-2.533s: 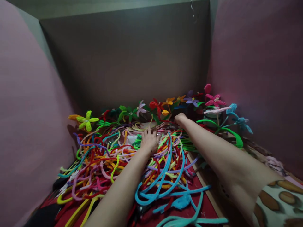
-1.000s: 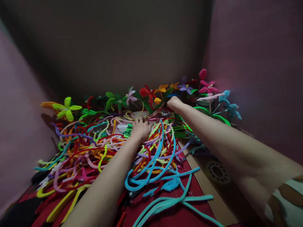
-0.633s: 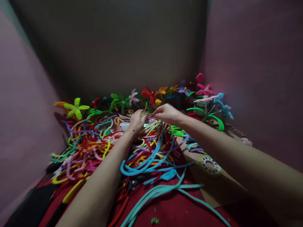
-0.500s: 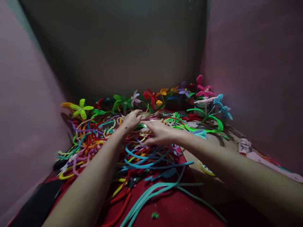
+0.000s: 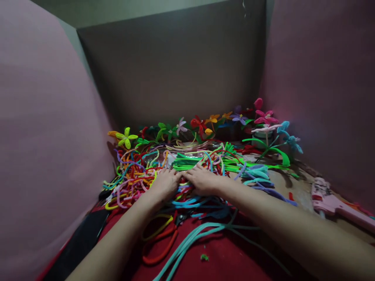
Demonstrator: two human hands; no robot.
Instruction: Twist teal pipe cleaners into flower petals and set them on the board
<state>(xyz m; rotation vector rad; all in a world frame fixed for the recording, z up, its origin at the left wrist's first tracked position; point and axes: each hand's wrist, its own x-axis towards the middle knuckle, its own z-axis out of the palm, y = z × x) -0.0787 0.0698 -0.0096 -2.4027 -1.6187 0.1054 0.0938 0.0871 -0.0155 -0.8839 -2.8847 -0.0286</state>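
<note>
My left hand rests palm down on a tangled pile of coloured pipe cleaners, its fingers bent into the strands. Beside it, my right hand lies on the same pile, and the fingertips of both hands nearly meet. What the fingers press or hold beneath them is hidden. Just beyond the hands is a bundle of green pipe cleaners. Blue strands lie on the near side of the hands.
Red-handled pliers or cutters and long teal strands lie on the red cloth in front. Pipe-cleaner flowers line the back. A pink glue gun is at the right. Pink panels enclose the sides.
Both hands have come nearer and lower onto the pile, uncovering the green bundle behind them. The view has shifted, so the flowers and pile appear further right.
</note>
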